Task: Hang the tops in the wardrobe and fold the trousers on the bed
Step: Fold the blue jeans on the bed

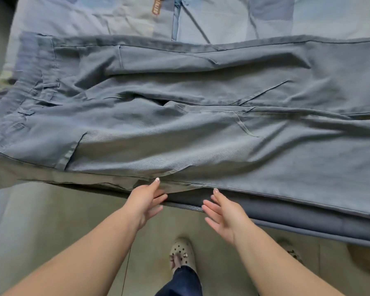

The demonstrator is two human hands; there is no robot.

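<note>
Both hands are loose at the near hem, left hand fingertips brushing the trousers, right hand gripping nothing, so I'd pinch that edge and fold the near leg away over the far one.

Trousers lie across the bed, waistband left; both hands at their near edge.
</note>
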